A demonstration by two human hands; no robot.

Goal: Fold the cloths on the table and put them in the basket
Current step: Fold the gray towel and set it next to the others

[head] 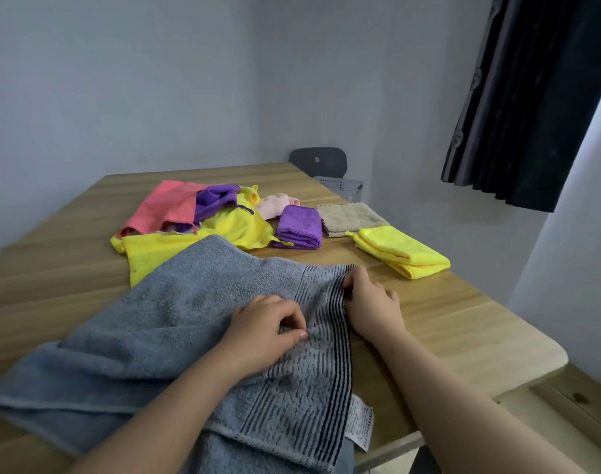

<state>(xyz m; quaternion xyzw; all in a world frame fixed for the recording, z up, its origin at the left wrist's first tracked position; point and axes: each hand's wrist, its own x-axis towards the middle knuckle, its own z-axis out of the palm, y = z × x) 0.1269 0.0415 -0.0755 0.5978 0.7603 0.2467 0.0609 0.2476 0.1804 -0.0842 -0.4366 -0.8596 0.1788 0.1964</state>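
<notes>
A large grey towel [176,323] with dark stripes along its right end lies spread over the near half of the wooden table [456,323]. My left hand [264,326] pinches a fold of the towel near the striped band. My right hand [367,302] grips the striped right edge a little farther away. Behind the towel lies a loose heap: a pink cloth [165,206], a purple cloth [213,200] and a yellow cloth [237,224]. A grey perforated basket [343,187] stands past the table's far right edge, partly hidden.
Folded cloths lie at the right: a purple one [300,225], a beige one [350,217] and a yellow one [401,251]. A pale pink cloth [275,205] sits behind them. A dark chair back [317,161] stands beyond the table, a dark curtain [524,97] at the upper right.
</notes>
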